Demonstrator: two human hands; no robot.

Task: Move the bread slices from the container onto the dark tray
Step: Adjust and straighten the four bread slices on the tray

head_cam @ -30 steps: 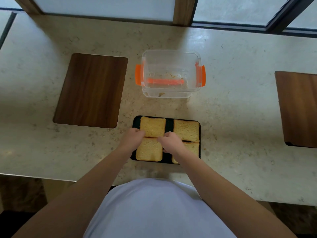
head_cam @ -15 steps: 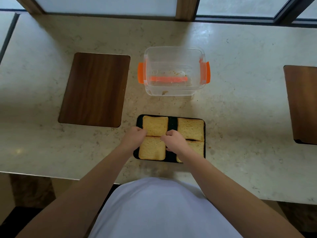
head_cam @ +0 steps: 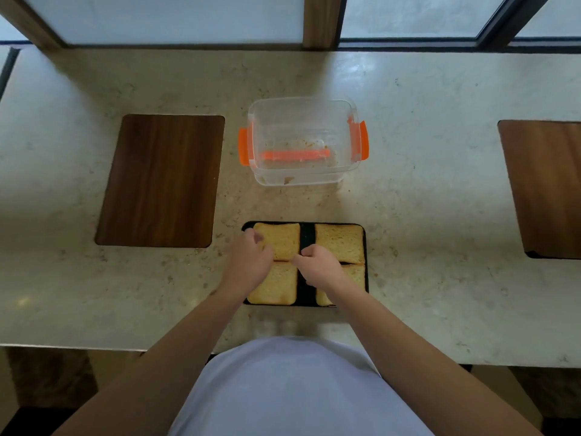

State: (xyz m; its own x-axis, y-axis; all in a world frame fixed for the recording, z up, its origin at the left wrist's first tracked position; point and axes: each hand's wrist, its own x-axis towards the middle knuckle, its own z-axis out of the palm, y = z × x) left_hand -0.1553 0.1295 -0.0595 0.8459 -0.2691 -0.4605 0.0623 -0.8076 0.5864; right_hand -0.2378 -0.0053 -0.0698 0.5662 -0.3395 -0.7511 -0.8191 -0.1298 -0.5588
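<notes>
The dark tray [head_cam: 307, 237] lies on the counter right in front of me with several toasted bread slices on it. My left hand [head_cam: 248, 262] curls over the left edge of the far-left slice [head_cam: 281, 240]. My right hand [head_cam: 317, 269] pinches that slice's near right corner, fingers closed. The near-left slice [head_cam: 276, 287] lies just under my hands. The far-right slice [head_cam: 339, 243] lies flat, and my right wrist partly hides the near-right slice [head_cam: 356, 275]. Behind the tray, the clear container [head_cam: 301, 180] with orange clips holds only crumbs.
A brown wooden board [head_cam: 160, 180] lies to the left of the container, and another board [head_cam: 547, 187] sits at the right edge of view. The counter's front edge runs just before my body. Window frames line the far side.
Both hands have stayed at the far-left slice. My left fingers have slid a little farther along its left edge. The slices have kept their places.
</notes>
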